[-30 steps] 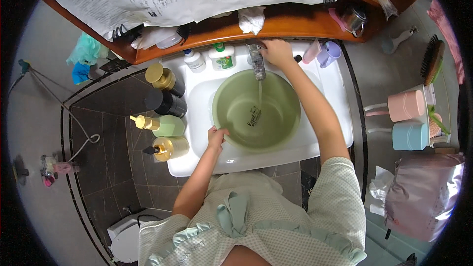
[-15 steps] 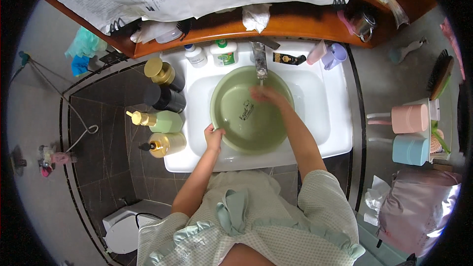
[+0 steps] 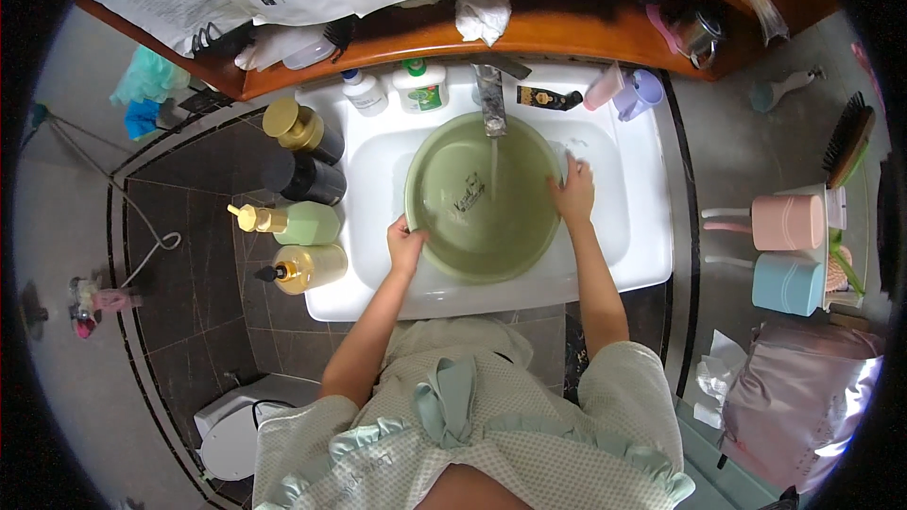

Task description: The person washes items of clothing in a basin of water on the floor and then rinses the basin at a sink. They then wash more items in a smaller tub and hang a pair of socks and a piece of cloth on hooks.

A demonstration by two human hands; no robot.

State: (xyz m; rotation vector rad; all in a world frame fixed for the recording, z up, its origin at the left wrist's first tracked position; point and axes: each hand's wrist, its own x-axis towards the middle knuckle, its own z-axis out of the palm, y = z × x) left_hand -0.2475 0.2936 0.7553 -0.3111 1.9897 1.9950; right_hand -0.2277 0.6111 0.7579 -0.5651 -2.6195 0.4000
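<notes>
A round green basin (image 3: 449,236) sits in the white sink (image 3: 614,255) under the metal faucet (image 3: 492,102). A stream of water (image 3: 493,165) falls from the spout into it. My left hand (image 3: 405,246) grips the basin's left rim, thumb over the edge and fingers outside. At the right rim is my right hand (image 3: 574,194), thumb against the edge and fingers stretched out along the outer side. It holds nothing else.
Pump bottles (image 3: 307,224) line the sink's left side. Along the back stand a white soap bottle (image 3: 419,87), a black tube (image 3: 548,98), a pink tube (image 3: 603,86) and a purple cup (image 3: 639,94). A wooden shelf (image 3: 378,49) runs above. Wall-mounted cups (image 3: 787,223) hang right.
My right hand has left the water stream inside the basin and moved right to the outer rim. My left hand stays on the left rim. The view has shifted slightly.
</notes>
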